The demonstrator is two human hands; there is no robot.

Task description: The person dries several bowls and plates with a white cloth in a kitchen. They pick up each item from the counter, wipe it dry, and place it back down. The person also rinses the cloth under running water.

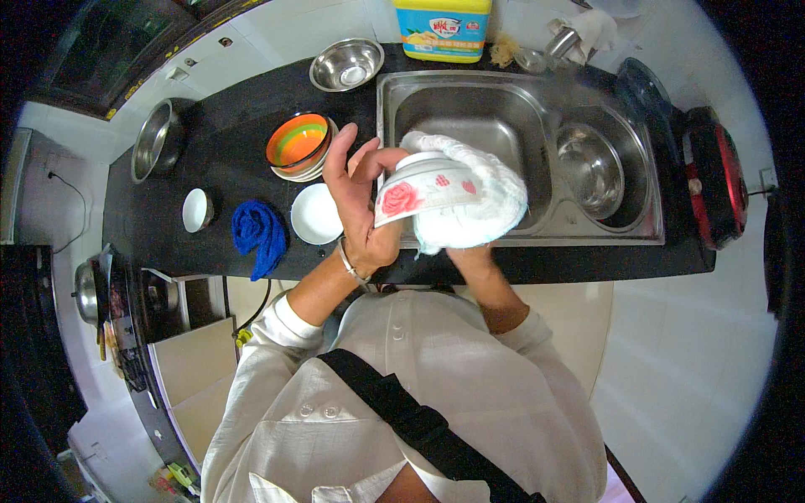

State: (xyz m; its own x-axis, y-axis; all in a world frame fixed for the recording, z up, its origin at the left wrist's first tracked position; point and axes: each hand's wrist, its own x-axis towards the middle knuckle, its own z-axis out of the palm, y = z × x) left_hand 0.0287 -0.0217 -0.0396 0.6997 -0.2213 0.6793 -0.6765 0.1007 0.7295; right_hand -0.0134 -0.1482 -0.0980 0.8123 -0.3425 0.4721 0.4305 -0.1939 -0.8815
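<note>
My left hand (359, 197) grips a white bowl (419, 189) with a pink rose pattern, tilted on its side above the front of the sink. The thumb and some fingers show at the bowl's left edge. A bunched white cloth (474, 222) covers the bowl's right side and mouth. My right hand (470, 256) is behind and under this cloth, pressing it to the bowl; its fingers are hidden. Close to my left wrist, a small white dish (315, 215) and a crumpled blue cloth (258, 233) lie on the black counter (168, 243).
A double steel sink (470, 105) lies beyond my hands, with a metal basin (591, 172) in its right bowl. An orange bowl (298, 141) tops a stack at left, near a white cup (198, 210). Steel bowls (346, 65) and a yellow jug (443, 29) stand along the back.
</note>
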